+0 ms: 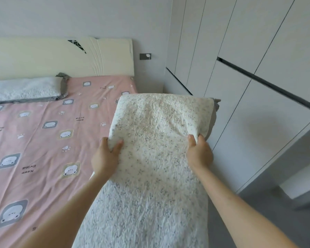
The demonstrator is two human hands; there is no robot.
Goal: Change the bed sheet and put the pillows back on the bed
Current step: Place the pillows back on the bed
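A pink bed sheet (48, 140) with bear prints covers the bed. One white textured pillow (25, 90) with a grey underside lies at the head, on the left. I hold a second white speckled pillow (157, 136) lengthwise over the bed's right edge. My left hand (105, 156) grips its left side, thumb on top. My right hand (199, 153) pinches a fold of its cover on the right side. The pillow hides the bed's right edge beneath it.
A cream headboard (61, 56) stands against the back wall. White wardrobe doors (249, 86) line the right side, with a narrow strip of grey floor (258, 221) between them and the bed. A grey wall socket (145, 56) sits beside the headboard.
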